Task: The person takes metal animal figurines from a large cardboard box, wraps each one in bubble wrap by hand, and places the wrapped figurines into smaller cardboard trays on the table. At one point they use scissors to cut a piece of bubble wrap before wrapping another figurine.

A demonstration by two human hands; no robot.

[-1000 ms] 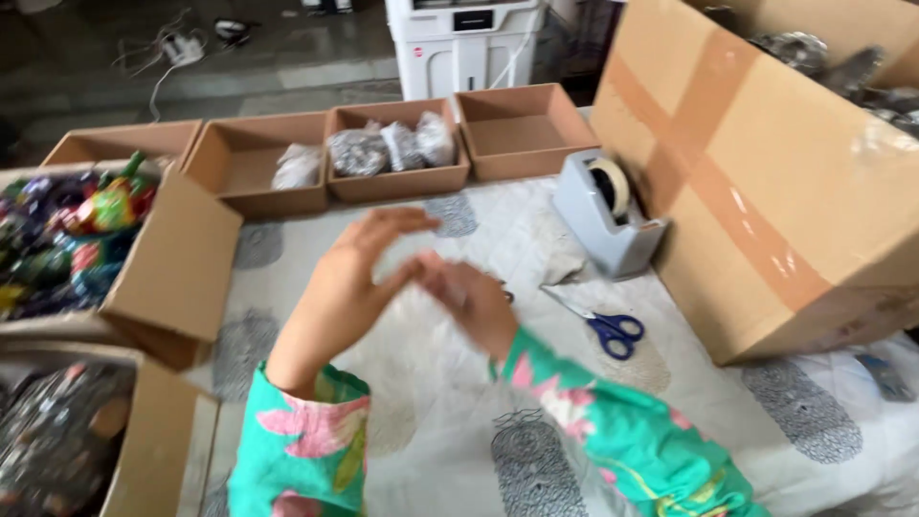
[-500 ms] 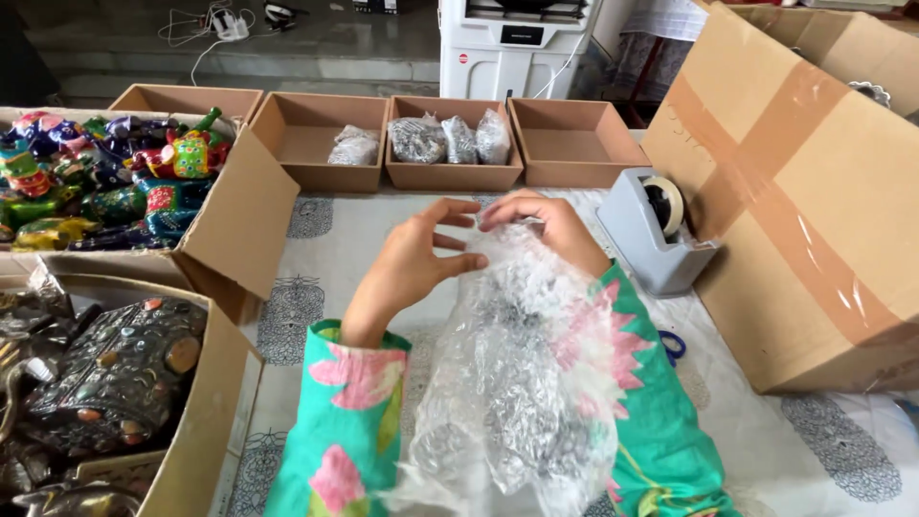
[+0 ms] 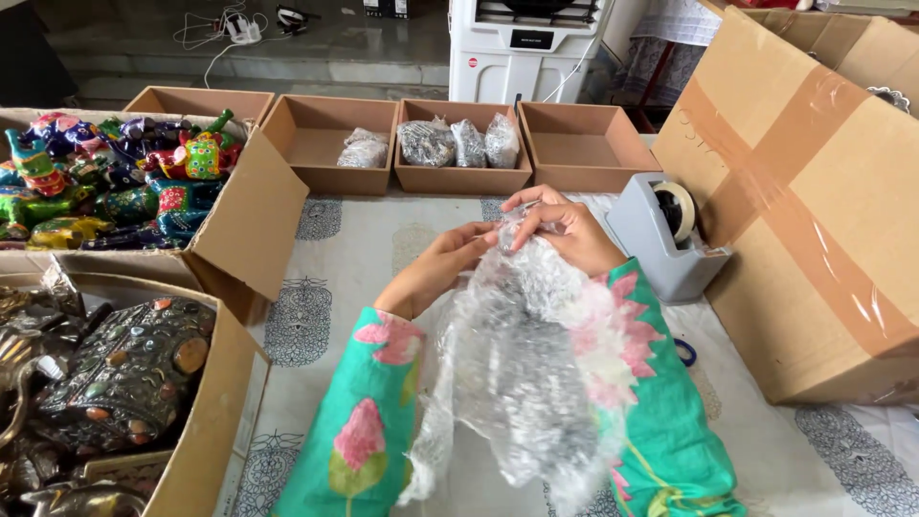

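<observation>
Far-left boxes: an open cardboard box [image 3: 244,225] held brightly painted animal figurines [image 3: 105,177]; below it, a second box [image 3: 206,431] held dark metal ornaments studded with coloured stones [image 3: 124,369].
Back row: four shallow brown trays stood side by side; the second tray [image 3: 330,144] held one wrapped bundle [image 3: 364,150], the third tray [image 3: 462,179] held three wrapped bundles [image 3: 455,142], and the fourth tray [image 3: 584,144] lay just right of it.
Left hand: the left hand [image 3: 436,273] reached in from a green floral sleeve [image 3: 359,421], fingers pinching the upper edge of the bubble wrap.
Bubble wrap: the clear bubble wrap [image 3: 526,383] hung between both hands above the patterned tablecloth [image 3: 325,258], draping down over the forearms; what it enclosed could not be told.
Right hand: the right hand [image 3: 560,230] gripped the top of the sheet, fingers curled, touching the left fingertips.
Tape dispenser: a grey tape dispenser [image 3: 665,239] stood just right of the hands, near the big box.
Scissors: a blue scissors handle [image 3: 685,351] peeked out beside the right sleeve.
Far right: a large taped cardboard carton [image 3: 814,211] lay tilted on the table.
</observation>
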